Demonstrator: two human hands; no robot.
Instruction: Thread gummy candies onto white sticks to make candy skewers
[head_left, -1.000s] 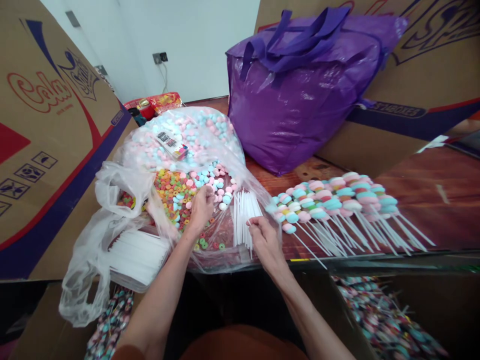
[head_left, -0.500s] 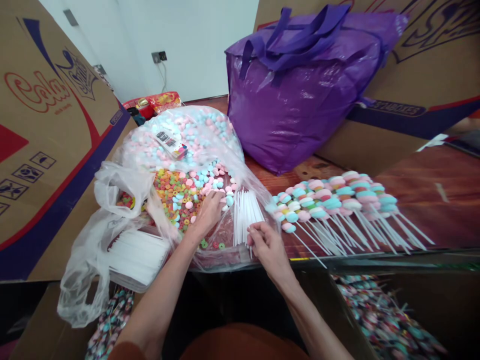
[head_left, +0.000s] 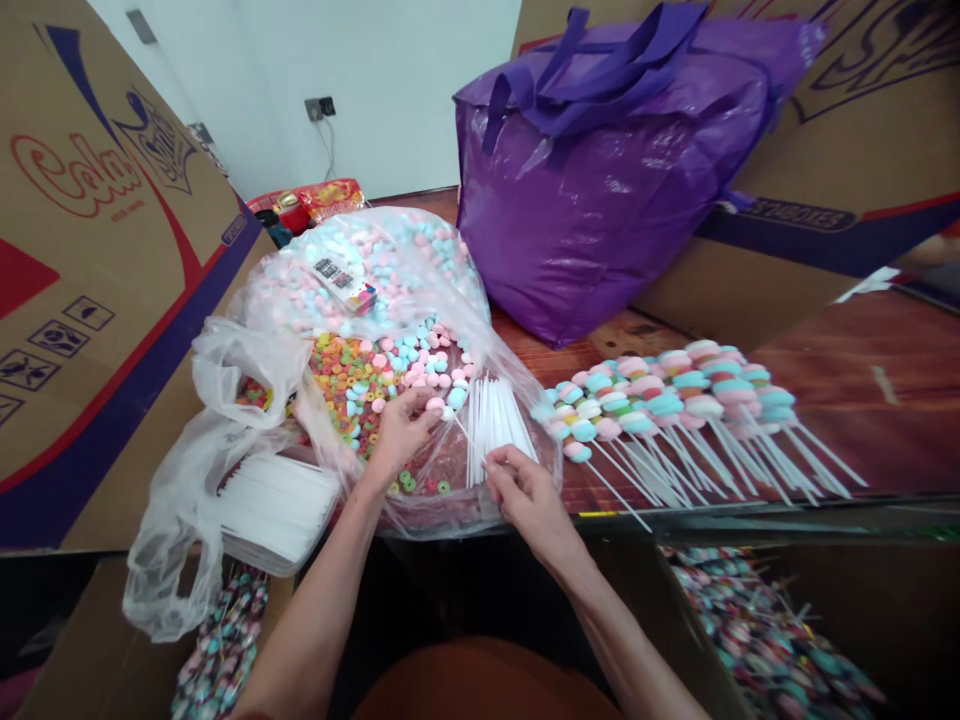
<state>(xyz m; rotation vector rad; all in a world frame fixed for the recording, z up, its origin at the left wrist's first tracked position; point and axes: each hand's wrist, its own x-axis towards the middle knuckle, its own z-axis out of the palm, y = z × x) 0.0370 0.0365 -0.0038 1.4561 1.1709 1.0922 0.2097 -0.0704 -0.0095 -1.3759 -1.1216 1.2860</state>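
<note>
My left hand point(head_left: 397, 432) is closed in a pinch on a pink candy point(head_left: 435, 405) over an open clear plastic bag point(head_left: 390, 300) of pink, blue and multicoloured ring candies. My right hand point(head_left: 525, 495) pinches one thin white stick whose tip points up-left toward that pink candy. A loose bundle of white sticks point(head_left: 491, 425) lies on the plastic just above my right hand. A row of several finished candy skewers point(head_left: 675, 400) lies to the right on the wooden table point(head_left: 862, 390).
A big purple bag point(head_left: 607, 180) stands behind the skewers. Cardboard boxes rise at the left point(head_left: 90, 250) and back right point(head_left: 862, 150). A pack of white sticks point(head_left: 270, 505) sits in a thin bag at lower left. Wrapped candies point(head_left: 757, 630) fill boxes below the table edge.
My left hand has lifted out of the candy pile holding a pink candy. My right hand has drawn one stick out of the bundle and angled it toward the candy.
</note>
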